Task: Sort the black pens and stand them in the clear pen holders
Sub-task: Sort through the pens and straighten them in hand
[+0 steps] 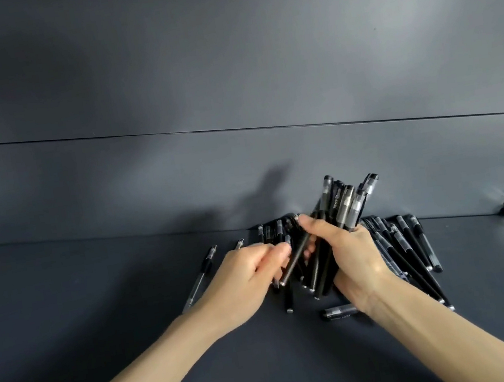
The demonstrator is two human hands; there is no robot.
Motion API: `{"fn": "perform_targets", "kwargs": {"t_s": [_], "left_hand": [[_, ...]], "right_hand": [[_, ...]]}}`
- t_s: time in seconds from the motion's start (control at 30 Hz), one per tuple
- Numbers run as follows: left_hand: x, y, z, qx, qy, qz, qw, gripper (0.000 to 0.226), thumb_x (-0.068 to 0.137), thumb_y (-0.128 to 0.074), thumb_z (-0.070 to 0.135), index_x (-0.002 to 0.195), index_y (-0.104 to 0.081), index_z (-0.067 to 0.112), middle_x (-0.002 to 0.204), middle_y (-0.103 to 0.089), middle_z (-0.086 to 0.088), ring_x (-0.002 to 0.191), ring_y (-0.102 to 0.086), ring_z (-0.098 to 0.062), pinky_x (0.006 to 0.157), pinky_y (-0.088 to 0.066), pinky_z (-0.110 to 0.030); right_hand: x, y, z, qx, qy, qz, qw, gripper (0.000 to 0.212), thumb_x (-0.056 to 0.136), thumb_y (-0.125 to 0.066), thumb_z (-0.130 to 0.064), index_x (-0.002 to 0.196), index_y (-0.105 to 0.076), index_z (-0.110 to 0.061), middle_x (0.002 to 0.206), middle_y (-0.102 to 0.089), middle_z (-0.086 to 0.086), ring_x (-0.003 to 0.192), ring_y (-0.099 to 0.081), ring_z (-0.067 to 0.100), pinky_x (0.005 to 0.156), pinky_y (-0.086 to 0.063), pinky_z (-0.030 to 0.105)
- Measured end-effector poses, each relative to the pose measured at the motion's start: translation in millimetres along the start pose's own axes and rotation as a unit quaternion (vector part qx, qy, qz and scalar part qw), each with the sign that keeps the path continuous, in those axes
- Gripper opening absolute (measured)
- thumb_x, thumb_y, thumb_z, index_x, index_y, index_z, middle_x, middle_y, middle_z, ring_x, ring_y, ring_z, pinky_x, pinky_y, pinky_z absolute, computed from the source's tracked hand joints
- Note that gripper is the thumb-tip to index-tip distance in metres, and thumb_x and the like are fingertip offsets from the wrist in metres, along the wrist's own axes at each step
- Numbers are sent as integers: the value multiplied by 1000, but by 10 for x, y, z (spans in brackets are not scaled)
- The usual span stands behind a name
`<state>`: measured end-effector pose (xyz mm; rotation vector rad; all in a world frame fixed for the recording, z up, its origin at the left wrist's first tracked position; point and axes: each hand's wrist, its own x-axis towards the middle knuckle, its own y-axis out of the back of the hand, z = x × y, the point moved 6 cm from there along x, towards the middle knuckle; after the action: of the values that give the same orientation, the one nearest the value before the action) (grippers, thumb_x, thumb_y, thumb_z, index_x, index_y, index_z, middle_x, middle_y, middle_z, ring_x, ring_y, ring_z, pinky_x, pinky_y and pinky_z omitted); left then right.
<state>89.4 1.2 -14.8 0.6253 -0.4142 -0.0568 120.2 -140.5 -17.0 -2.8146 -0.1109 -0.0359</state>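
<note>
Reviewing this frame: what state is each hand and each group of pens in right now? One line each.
Left hand: pinches a single pen.
Single pen: lifted, tilted, next to the bundle.
Right hand: grips a bundle of pens.
Bundle of pens: held off the table, tilted, ends fanned out.
Loose pens: lying flat in a heap on the table.

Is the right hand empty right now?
No, the right hand grips a bundle of black pens, while the left hand pinches a single pen.

Left hand pinches pen; right hand grips pen bundle; forearms converge.
</note>
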Motion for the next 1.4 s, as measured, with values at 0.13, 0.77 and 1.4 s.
{"fn": "perform_targets", "kwargs": {"t_s": [0.13,0.77,1.4], "left_hand": [[55,-67,-276,224,-39,-98,969,45,92,-51,48,132,-53,27,133,-46,20,125,-35,-2,106,-25,-27],[-81,406,86,66,-202,201,956,23,86,-63,21,82,-72,0,82,-70,0,73,-64,-8,67,-49,-19],[5,401,357,-271,-24,-27,962,59,64,-68,42,117,-59,19,107,-70,-2,102,-66,-16,82,-51,-23]], "right_hand": [[19,83,-67,13,18,34,999,8,85,-64,-6,76,-64,-8,63,-63,3,61,-60,16,52,-50,26],[-38,-85,81,-5,-47,-47,998,13,84,-67,-15,76,-67,-5,75,-68,13,63,-63,22,58,-51,29],[-401,-659,143,-211,36,-272,938,12,80,-70,-2,78,-62,-11,74,-60,1,72,-58,11,74,-49,25]]}}
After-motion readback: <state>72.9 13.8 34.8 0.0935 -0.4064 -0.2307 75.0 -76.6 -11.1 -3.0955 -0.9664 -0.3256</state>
